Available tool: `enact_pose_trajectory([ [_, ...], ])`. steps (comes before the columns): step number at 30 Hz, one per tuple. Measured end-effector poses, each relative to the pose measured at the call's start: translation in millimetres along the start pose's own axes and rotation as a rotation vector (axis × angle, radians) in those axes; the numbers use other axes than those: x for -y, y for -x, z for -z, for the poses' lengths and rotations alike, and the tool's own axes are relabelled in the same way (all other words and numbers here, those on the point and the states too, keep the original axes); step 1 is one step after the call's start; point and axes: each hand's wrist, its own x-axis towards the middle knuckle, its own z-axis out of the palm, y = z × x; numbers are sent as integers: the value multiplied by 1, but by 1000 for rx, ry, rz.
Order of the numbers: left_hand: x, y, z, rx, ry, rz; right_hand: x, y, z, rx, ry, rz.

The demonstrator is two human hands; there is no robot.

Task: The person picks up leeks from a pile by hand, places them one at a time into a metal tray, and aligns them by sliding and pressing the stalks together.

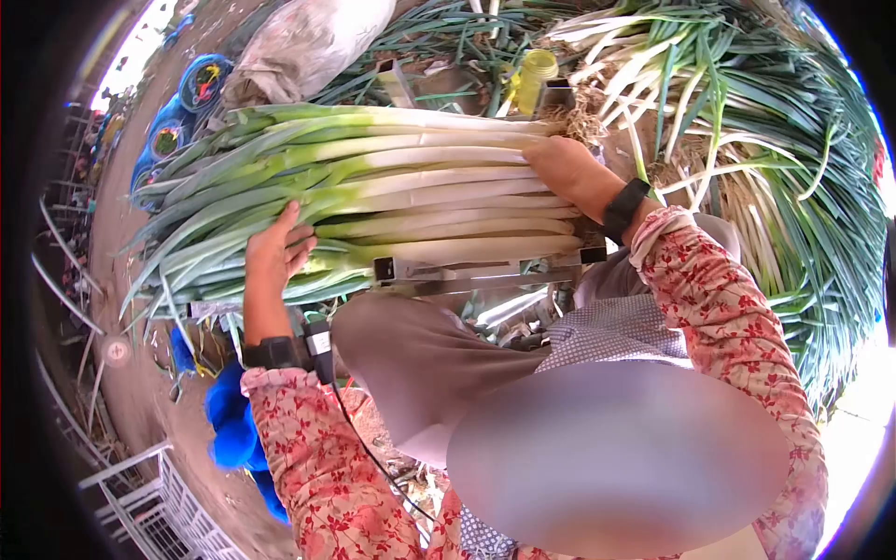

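Note:
A wide row of green onions point(420, 182) lies side by side across a metal frame point(485, 276), green leaves to the left and white stems with roots to the right. My left hand point(278, 252) rests on the leaves, its fingers apart and lying on them. At the root end, my right hand point(567, 170) lies over the white stems; its fingers point down to the left and their tips are hidden, so its grip cannot be made out.
A large pile of green onions point(793, 177) lies at the right. Behind the row are a whitish sack point(313, 47) and a yellow container point(537, 77). Blue bundles point(233, 420) and a white plastic rack point(163, 504) are at the lower left.

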Motion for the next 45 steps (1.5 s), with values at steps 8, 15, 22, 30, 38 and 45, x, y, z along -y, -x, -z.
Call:
enact_pose_trajectory([
  [8,-3,-17,35,-270,691,-330,-1,-2,6,201,35,-79],
  [15,-26,-86,137,-787,294,-518,9,-3,23,210,-3,-146],
  [22,-23,-206,295,-1416,-701,-692,-7,11,-13,-84,113,90],
  [30,-21,-146,218,-1666,-567,-320,-8,12,18,90,-372,-66],
  [38,-23,-16,98,-1557,-1341,-530,-86,10,150,501,-556,-400],
  [45,-54,54,-10,-559,-1238,-982,-260,79,77,216,-657,-996],
])
